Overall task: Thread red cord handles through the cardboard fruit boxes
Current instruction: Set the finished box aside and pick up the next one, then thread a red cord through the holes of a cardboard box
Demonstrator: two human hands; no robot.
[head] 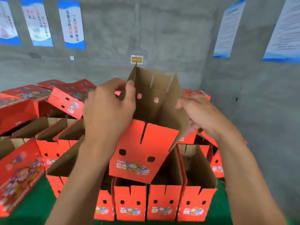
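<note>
The left hand (107, 111) has its thumb and fingers curled onto the left edge of the far wall of an open red-printed, brown-lined cardboard fruit box (146, 143), pinching that edge just beside the upper-left cord hole. The right hand (203, 116) grips the box's right side wall, fingers folded over the brown flap; its fingertips (180, 104) lie along the top of the flap, and the thumb appears to be tucked under the wall's lower edge, though blur makes this uncertain.

Between the two hands the box is held up and tilted, its open mouth facing the person, above a near row of standing red cardboard boxes (162, 202) on a green table surface (35, 207). Its long axis runs from the near red front panel up and away to the brown far wall.

The coming move likely turns on the pair of round holes in the far wall (147, 98): they sit just right of the left thumb, well left of the right fingertips, so the left hand is the nearer one. A second pair of round holes in the near red panel (136, 155) lies below both hands.

No red cord shows anywhere; whether one is hidden in a palm or behind the box cannot be told. So threading on this box looks not yet begun. More red boxes lie tipped at the far left (65, 101). The right hand's edges are smeared, and both forearms run out of the bottom edge. Blue-bordered posters (71, 23) hang on the grey wall.
</note>
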